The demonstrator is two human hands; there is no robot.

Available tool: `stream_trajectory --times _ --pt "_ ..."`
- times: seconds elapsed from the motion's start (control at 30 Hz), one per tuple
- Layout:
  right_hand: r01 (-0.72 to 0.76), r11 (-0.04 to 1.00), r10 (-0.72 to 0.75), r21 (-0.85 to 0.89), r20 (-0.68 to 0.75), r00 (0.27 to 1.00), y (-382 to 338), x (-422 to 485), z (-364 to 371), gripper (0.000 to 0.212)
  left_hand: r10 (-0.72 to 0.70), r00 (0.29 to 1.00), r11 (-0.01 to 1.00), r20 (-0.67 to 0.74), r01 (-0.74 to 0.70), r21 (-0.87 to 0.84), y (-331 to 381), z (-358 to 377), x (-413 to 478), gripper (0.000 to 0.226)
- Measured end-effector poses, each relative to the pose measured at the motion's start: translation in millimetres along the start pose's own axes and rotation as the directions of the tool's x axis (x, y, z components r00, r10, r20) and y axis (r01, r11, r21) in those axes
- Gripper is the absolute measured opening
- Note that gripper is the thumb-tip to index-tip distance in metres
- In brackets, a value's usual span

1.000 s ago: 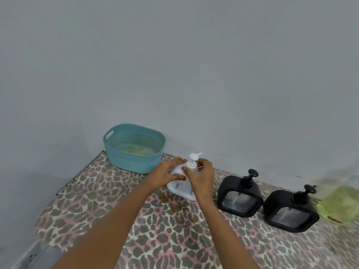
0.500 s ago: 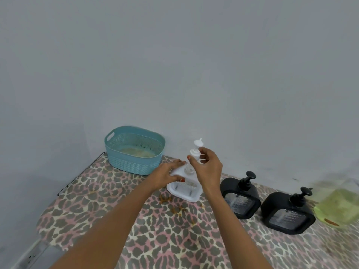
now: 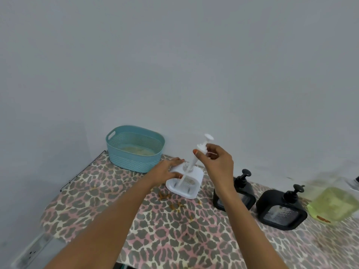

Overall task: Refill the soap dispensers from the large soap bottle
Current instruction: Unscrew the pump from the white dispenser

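Observation:
A white soap dispenser (image 3: 191, 181) stands on the leopard-print table (image 3: 155, 230). My left hand (image 3: 167, 170) grips its left shoulder. My right hand (image 3: 216, 162) pinches the white pump head (image 3: 203, 144), lifted high, with the pump's tube still slanting down into the dispenser's neck. Two black dispensers (image 3: 236, 191) (image 3: 282, 207) with pumps on stand to the right. The large soap bottle (image 3: 334, 200), holding yellow-green liquid, is blurred at the right edge.
A teal perforated basket (image 3: 135, 148) sits at the back left against the grey wall. Small orange-brown spots (image 3: 174, 202) mark the cloth in front of the white dispenser. The table's left edge (image 3: 81, 171) drops off beside the wall.
My right hand has unscrewed the white pump and drawn it upward out of the dispenser, tube trailing. My left hand has kept hold of the dispenser body.

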State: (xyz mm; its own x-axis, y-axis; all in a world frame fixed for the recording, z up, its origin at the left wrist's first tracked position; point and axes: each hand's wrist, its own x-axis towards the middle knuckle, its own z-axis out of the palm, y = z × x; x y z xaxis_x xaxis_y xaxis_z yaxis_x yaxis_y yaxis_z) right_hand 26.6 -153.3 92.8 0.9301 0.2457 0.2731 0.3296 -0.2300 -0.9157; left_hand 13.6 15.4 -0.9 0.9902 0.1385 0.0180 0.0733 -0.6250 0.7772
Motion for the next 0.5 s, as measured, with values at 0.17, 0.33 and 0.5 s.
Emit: stream_trajectory --times 0.17,0.33,0.5 --pt "-0.166 0.979 0.178 -0.118 0.105 0.978 43 -38 12 0.031 0.015 1.000 1.000 -0.019 -0.015 0.008 -1 0 0 0.059" --pt "-0.264 0.927 0.310 -0.265 0.148 0.939 79 -65 36 0.024 0.012 1.000 1.000 -0.025 -0.012 0.016 -1 0 0 0.063" --pt "-0.289 0.906 0.355 -0.311 0.183 0.917 99 -72 64 0.028 0.010 1.000 1.000 -0.026 -0.010 -0.001 -2 1 0 0.062"
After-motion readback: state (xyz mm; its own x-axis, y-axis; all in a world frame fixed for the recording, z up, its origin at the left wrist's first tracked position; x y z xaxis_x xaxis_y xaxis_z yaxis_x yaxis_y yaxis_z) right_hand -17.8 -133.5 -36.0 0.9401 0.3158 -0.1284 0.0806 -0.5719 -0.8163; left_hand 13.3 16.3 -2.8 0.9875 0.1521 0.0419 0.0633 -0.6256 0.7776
